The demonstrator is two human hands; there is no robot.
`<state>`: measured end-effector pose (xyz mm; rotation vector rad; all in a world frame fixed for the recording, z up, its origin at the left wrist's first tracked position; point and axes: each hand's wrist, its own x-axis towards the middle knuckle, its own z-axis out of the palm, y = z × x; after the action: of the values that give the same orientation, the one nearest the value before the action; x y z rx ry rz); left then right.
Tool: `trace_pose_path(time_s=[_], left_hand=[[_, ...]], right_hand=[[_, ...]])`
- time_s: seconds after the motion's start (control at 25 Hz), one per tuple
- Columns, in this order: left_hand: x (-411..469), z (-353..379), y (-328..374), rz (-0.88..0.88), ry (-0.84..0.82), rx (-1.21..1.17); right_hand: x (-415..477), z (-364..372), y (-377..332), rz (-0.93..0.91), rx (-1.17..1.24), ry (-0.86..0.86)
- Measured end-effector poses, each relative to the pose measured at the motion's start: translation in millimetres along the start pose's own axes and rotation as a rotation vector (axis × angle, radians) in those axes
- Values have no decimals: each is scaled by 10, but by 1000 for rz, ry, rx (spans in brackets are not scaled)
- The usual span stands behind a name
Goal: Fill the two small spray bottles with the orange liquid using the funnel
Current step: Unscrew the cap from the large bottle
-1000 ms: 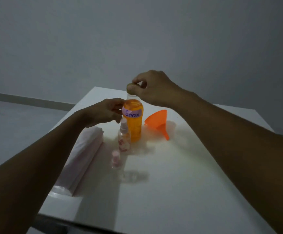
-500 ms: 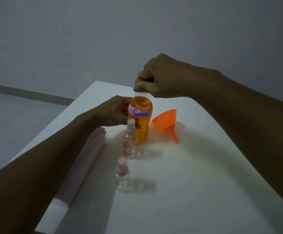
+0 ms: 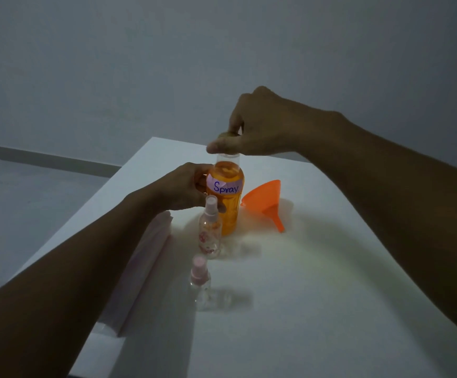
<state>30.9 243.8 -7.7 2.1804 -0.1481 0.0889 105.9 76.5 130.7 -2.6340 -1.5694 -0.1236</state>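
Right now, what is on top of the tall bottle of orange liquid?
The right hand sits on top of the bottle, fingers curled round its cap. Only a sliver of cap shows; the hand covers the rest.

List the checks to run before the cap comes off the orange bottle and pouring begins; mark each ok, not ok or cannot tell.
1. Is the orange bottle upright on the table? ok.
2. Does the left hand grip its body to steady it? ok.
3. Does the right hand pinch the cap? ok. Whether the cap is loose: cannot tell.
4. Is the funnel near the hands? ok, it lies on its side right of the bottle.
5. Are the pump tops off the taller spray bottle and the shorter spray bottle? not ok, both are on.
6. Is the funnel seated in a spray bottle? not ok.
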Motion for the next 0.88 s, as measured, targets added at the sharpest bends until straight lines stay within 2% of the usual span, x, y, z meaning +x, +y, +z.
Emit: trace_pose_path(time_s=[0.2, 0.32, 0.48, 0.56, 0.64, 0.8, 0.88], left_hand=[[34, 8, -23, -8, 4, 12], [30, 7, -27, -14, -3, 9], [22, 12, -7, -16, -1, 24], [22, 10, -11, -19, 1, 26], [27, 12, -12, -28, 1, 42], [42, 4, -19, -56, -1, 47], [30, 11, -12, -64, -1, 40]], right_hand=[[-50, -38, 24, -177, -73, -115], [-103, -59, 33, -247, -77, -127], [-131, -134, 52, -112, 95, -188], [-106, -101, 16, 40, 62, -122], [-83, 2, -42, 85, -3, -56], [-128, 36, -41, -42, 53, -39], [-253, 22, 45, -63, 167, 51]])
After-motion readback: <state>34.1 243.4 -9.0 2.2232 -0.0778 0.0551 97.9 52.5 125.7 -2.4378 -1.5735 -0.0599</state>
